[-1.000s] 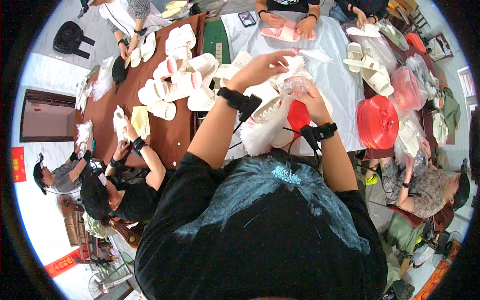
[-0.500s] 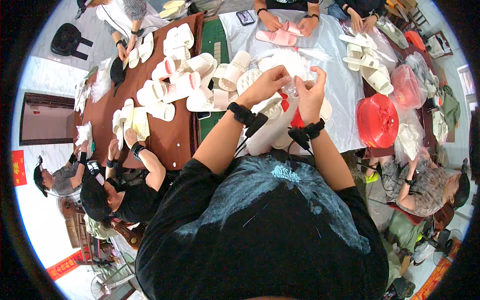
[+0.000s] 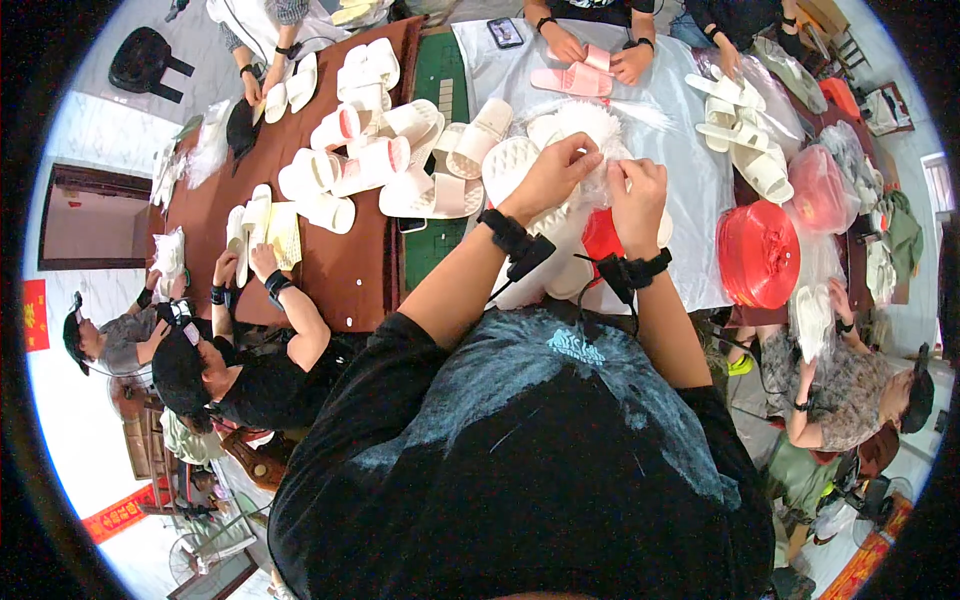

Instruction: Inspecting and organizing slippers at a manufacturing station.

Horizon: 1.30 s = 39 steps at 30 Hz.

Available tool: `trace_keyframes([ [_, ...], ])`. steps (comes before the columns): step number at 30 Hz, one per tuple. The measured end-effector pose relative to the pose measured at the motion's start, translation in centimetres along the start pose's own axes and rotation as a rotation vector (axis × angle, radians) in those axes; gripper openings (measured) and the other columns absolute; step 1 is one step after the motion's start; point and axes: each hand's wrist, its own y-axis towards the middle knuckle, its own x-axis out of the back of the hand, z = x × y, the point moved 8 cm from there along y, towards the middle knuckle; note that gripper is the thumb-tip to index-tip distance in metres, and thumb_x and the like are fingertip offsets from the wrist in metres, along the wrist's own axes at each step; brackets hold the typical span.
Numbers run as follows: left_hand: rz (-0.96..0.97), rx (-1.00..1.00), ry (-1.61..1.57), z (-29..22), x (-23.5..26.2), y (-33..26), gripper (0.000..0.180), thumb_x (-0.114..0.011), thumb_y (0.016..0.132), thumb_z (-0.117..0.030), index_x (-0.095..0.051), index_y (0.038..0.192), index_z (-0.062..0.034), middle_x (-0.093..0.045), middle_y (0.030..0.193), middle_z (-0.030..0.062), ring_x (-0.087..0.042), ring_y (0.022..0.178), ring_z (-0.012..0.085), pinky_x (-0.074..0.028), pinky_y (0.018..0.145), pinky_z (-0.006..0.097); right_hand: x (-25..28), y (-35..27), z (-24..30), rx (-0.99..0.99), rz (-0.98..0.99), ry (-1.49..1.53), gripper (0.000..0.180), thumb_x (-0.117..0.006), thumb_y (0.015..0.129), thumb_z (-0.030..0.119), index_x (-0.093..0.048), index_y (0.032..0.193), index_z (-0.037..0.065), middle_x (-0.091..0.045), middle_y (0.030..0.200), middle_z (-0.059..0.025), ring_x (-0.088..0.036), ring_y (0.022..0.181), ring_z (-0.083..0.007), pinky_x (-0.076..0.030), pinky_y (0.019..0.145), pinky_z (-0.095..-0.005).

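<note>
Your left hand and right hand both pinch the clear plastic bag around white slippers, right in front of your chest on the white-covered table. Fingers closed narrow on the film; the slippers' long axis runs away from you, left hand nearer.

We see a long brown wooden table running beside a second table under a pale grey cloth, a green strip between them. A black chair stands on the light floor; a dark-framed doorway opens at the left
</note>
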Motion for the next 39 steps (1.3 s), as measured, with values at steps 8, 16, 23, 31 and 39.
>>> trace_keyframes([
  [8, -0.164, 0.11, -0.097, 1.1, 1.0, 0.5, 0.015, -0.058, 0.098, -0.019, -0.059, 0.098, -0.0035, -0.053, 0.07, -0.0038, -0.042, 0.065, 0.0043, -0.035, 0.054, 0.024, 0.7, -1.4, 1.5, -0.011, 0.159, 0.191, 0.055, -0.073, 0.074, 0.006, -0.053, 0.125, -0.001, -0.059, 0.111, -0.0185, -0.057, 0.102, -0.0331, -0.047, 0.09, -0.039],
  [16, -0.116, 0.135, -0.115, 0.9, -0.2, 0.3, 0.015, -0.059, 0.098, -0.018, -0.061, 0.096, -0.004, -0.054, 0.071, -0.0038, -0.044, 0.068, 0.0037, -0.036, 0.056, 0.023, -0.6, -1.7, 1.6, 0.082, 0.17, 0.028, 0.047, -0.062, 0.067, -0.004, -0.058, 0.114, -0.004, -0.054, 0.11, -0.0191, -0.05, 0.106, -0.0385, -0.043, 0.093, -0.0427],
  [23, -0.234, -0.028, 0.014, 0.1, 0.0, 0.6, 0.012, -0.061, 0.096, -0.015, -0.06, 0.098, -0.0031, -0.048, 0.063, -0.0035, -0.042, 0.058, 0.0054, -0.035, 0.05, 0.025, -0.7, -1.2, 0.9, -0.072, 0.132, 0.08, 0.037, -0.062, 0.068, -0.005, -0.053, 0.103, 0.0, -0.058, 0.095, -0.0195, -0.055, 0.095, -0.0355, -0.044, 0.089, -0.0431],
  [31, -0.309, 0.011, 0.122, 0.2, 0.2, 0.4, 0.014, -0.061, 0.095, -0.018, -0.062, 0.097, -0.0037, -0.052, 0.057, 0.0024, -0.045, 0.054, 0.0073, -0.037, 0.048, 0.029, -2.3, -2.7, -3.2, -0.697, 0.243, 1.081, 0.042, -0.057, 0.081, -0.003, -0.038, 0.116, 0.009, -0.06, 0.089, -0.0103, -0.06, 0.079, -0.0174, -0.049, 0.07, -0.0328],
  [39, -0.302, 0.052, 0.171, 0.6, -0.4, 0.1, 0.012, -0.064, 0.091, -0.016, -0.064, 0.093, -0.0035, -0.055, 0.056, 0.0158, -0.052, 0.048, 0.024, -0.041, 0.05, 0.038, -3.0, -2.1, -4.6, -0.704, 0.481, 1.052, 0.031, -0.055, 0.08, -0.001, -0.046, 0.109, 0.008, -0.049, 0.077, 0.0007, -0.045, 0.069, -0.0084, -0.036, 0.063, -0.0232],
])
